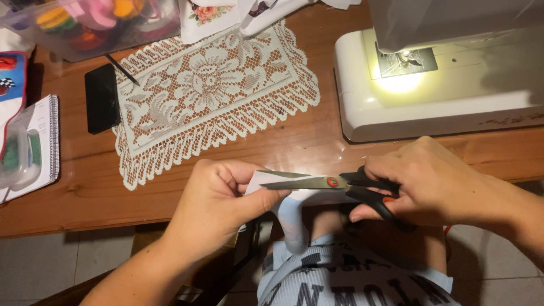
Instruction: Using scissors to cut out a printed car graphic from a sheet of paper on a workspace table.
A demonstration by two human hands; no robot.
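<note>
Left hand, low centre-left of the frame, has its fingers curled in and the thumb pinched down on a small piece of white fabric, so it's closed tight on the cloth's left end. Right hand, centre-right, has its fingers threaded through the black handles of a pair of scissors and wrapped around them. The blades are only slightly apart, a narrow V, with the fabric sitting right at them.

The scissors lie pretty much flat across the frame: long axis runs left-right, tips pointing left toward the left hand's thumb, handles on the right, red pivot screw about mid-frame. The fabric pokes out just left of the blade tips and hangs a bit below them, all of it held just past the near edge of the table, above the person's lap.

The surface is a brown wooden table. A white lace doily sits upper centre-left, with a black phone just left of it and a spiral notebook at the far left edge. A white sewing machine with its lamp on fills the upper right. A clear plastic box with colourful stuff inside is top left. Pale floor tiles show at the bottom.
</note>
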